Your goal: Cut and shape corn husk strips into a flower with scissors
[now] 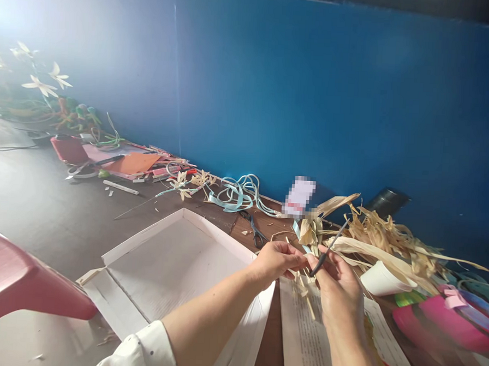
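My left hand [278, 259] is closed in a pinch, its fingertips meeting those of my right hand over thin pale strips of dried corn husk [303, 290]. My right hand [340, 278] is closed around a slim tool [326, 252] with a dark handle and a narrow metal blade pointing up and right; its exact kind is unclear. Just beyond the fingers, a folded piece of husk [311, 232] stands near a light blue ribbon. Below both hands lies a printed sheet [302, 339]. Dark-handled scissors [255, 230] rest on the table, left of and behind my hands.
A shallow white box lid [159, 255] lies left of my hands. To the right are a husk pile [389, 240], a tipped white cup [385, 279] and a pink container [429, 324]. Coiled pale-blue cord [236, 193] runs along the blue wall [314, 99]. A pink stool [22, 275] stands left.
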A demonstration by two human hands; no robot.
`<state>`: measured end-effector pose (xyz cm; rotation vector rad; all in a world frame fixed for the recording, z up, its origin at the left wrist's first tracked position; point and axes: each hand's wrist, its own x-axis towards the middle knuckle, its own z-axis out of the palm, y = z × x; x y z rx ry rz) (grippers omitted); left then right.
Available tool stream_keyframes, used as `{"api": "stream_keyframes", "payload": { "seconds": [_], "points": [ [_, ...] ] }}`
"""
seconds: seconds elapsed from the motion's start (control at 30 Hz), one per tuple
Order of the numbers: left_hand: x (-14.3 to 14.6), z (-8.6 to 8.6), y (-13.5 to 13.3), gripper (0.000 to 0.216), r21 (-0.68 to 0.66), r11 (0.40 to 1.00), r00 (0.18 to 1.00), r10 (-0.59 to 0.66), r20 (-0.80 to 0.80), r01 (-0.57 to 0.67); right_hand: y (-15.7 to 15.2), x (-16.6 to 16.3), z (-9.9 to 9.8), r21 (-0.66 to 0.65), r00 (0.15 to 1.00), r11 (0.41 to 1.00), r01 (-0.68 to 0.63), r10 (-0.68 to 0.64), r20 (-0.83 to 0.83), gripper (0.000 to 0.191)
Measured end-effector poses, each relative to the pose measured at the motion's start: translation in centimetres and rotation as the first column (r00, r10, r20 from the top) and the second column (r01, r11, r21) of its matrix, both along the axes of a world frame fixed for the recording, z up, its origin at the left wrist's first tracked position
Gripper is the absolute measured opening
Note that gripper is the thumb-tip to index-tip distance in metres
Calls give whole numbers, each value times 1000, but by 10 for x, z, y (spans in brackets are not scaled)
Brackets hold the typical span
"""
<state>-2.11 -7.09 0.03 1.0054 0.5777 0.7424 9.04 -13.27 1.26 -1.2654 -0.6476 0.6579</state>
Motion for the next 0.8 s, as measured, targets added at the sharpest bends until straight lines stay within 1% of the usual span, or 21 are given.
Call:
{"api": "stream_keyframes", "payload": {
  "seconds": [0.17, 0.37, 0.53, 0.6, 0.67, 0.73, 0.8],
  "points": [
    [-2, 1, -1, 33, 7, 1000, 1000, -13, -12, 13, -1, 4, -1, -34, 1000, 999, 4, -4, 19, 56],
    [-5, 2, 4, 30, 63, 997, 992, -43, -117, 51, -2, 11, 6, -90, 991, 995, -40, 50, 120, 58],
    [-5, 0, 4, 29, 103, 991, 985, -66, -158, 83, -2, 14, 7, -135, 989, 987, -81, 96, 108, 62],
    [-4, -2, 3, 29, 104, 990, 985, -78, -154, 94, -3, 15, 6, -142, 989, 987, -73, 90, 116, 61],
    [-3, -3, 4, 29, 100, 991, 986, -71, -149, 86, -6, 16, 4, -156, 989, 987, -47, 68, 128, 61],
    [-3, -3, 5, 30, 77, 996, 990, -40, -133, 50, -13, 15, 1, -191, 991, 981, -39, 61, 115, 59],
    [-3, -2, 7, 34, 38, 999, 996, 9, -93, -5, -24, 10, -3, -240, 993, 968, -78, 96, 68, 56]
  ]
}}
